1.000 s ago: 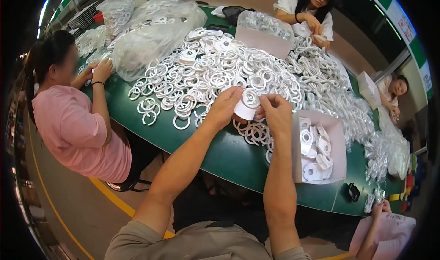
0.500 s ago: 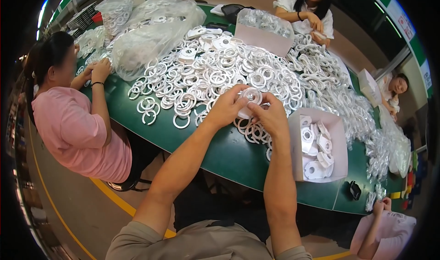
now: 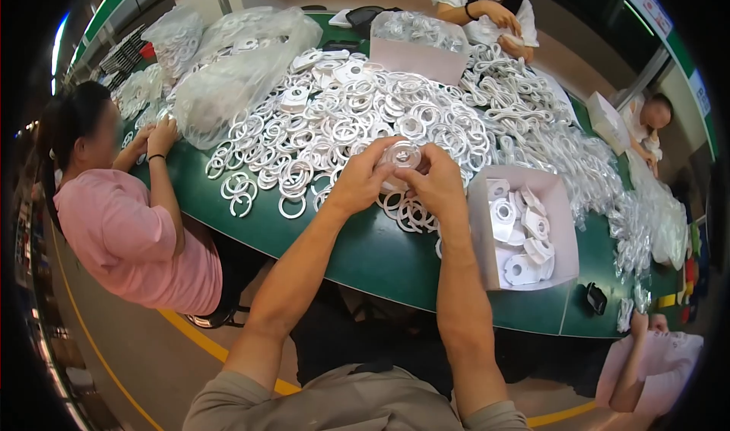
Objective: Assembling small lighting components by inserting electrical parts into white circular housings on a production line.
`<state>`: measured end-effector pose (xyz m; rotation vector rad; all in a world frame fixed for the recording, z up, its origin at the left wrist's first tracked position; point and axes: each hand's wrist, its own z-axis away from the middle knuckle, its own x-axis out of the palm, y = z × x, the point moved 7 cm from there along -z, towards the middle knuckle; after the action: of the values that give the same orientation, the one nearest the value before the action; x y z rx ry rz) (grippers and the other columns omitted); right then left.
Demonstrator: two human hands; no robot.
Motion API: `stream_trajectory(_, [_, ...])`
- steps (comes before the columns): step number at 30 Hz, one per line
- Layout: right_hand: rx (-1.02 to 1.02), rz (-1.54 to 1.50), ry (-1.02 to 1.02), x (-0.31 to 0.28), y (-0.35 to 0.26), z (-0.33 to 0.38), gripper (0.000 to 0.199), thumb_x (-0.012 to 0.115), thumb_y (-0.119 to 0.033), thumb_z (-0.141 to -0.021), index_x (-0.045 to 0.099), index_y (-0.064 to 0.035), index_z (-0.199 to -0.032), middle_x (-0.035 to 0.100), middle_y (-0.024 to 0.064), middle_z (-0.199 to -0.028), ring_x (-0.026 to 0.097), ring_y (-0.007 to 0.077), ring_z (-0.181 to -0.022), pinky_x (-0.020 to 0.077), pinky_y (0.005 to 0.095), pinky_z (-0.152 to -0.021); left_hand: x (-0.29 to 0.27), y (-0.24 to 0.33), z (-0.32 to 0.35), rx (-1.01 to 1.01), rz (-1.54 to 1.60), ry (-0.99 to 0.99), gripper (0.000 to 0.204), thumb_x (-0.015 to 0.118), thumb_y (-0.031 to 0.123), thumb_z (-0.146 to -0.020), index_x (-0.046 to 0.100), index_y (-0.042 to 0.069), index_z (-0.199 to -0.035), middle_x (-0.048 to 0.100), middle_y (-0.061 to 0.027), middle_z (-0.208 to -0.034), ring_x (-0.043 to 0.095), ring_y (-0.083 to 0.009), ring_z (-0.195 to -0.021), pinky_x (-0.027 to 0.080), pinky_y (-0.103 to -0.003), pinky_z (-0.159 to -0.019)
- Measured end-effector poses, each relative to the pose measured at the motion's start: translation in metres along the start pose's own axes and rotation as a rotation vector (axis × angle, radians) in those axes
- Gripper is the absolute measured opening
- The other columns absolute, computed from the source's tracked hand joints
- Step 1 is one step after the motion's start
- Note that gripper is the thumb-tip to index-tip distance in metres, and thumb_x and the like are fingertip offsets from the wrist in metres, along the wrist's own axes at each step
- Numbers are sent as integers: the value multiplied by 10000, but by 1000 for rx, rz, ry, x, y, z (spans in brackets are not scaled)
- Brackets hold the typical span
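left hand [image 3: 363, 179] and right hand [image 3: 435, 182] are raised together over the near edge of the green table [image 3: 380, 256], fingertips meeting. a small clear round plastic part [image 3: 401, 156] is pinched between them, thumbs and forefingers closed on its rim from either side; the remaining fingers are curled in. exact finger placement behind the part cannot be told.

the part is held just above the table, over a few loose white rings [image 3: 407, 212] lying below the hands.

handling, as judged: the part looks thin, light and fairly stiff, with a glossy surface that may be slippery. it is best taken by the outer rim, as now, since a squeeze across the flat face could bend or crack it.

just right of the right hand, a pale open cardboard box [image 3: 477, 226] stands on the table, holding flat white pieces with holes. beyond the hands, a broad heap of white rings [image 3: 342, 119] covers the middle of the table. further right, a tangle of clear looped pieces [image 3: 555, 142] is spread. clear plastic bags [image 3: 236, 66] of more parts are piled at the far left.

a person in a pink shirt [image 3: 129, 241] is seated at the left, hands on the table edge. another person in white [image 3: 487, 5] is at the far side, a third at the far right.
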<state>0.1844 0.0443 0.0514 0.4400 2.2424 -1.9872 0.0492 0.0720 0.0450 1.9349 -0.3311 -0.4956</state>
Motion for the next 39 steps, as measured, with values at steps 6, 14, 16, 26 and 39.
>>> stream_trajectory(6, [164, -396, -103, 5, 7, 1, 209, 607, -129, -908, 594, 69, -973, 642, 130, -778, 658, 186, -631, 558, 278, -549, -11, 1, -3, -18, 90, 64, 418, 451, 35, -936, 469, 32, -1353, 587, -110, -1202, 555, -159, -1062, 412, -279, -958])
stream_trajectory(14, [269, -512, -225, 7, 14, 4, 218, 578, -165, -932, 600, 50, -961, 659, 138, -776, 667, 207, -651, 570, 299, -574, -16, -13, -2, -93, 155, 74, 320, 464, 88, -941, 591, 15, -1226, 649, -108, -1106, 589, -145, -995, 446, -262, -890])
stream_trajectory(16, [278, -443, -213, 8, 16, 4, 211, 574, -162, -932, 593, 47, -951, 658, 139, -772, 666, 204, -645, 570, 297, -576, -16, -17, -2, -110, 118, 86, 300, 486, 104, -935, 613, 21, -1194, 664, -101, -1071, 609, -150, -932, 470, -268, -837])
stream_trajectory(26, [157, -385, -32, 13, 12, 2, 186, 531, -112, -936, 562, 72, -949, 661, 141, -760, 664, 177, -625, 570, 281, -568, -15, -7, 1, -234, 324, 71, 456, 654, 14, -806, 491, 11, -1231, 605, -106, -1071, 617, -159, -869, 537, -272, -704])
stream_trajectory(39, [-252, 11, 138, 17, -12, 3, 305, 572, -25, -865, 577, 5, -1168, 634, 141, -1002, 640, 185, -786, 526, 260, -627, -20, -15, 2, -274, 488, 129, 398, 586, -38, -833, 461, -25, -1211, 620, -140, -982, 675, -195, -737, 575, -274, -577])
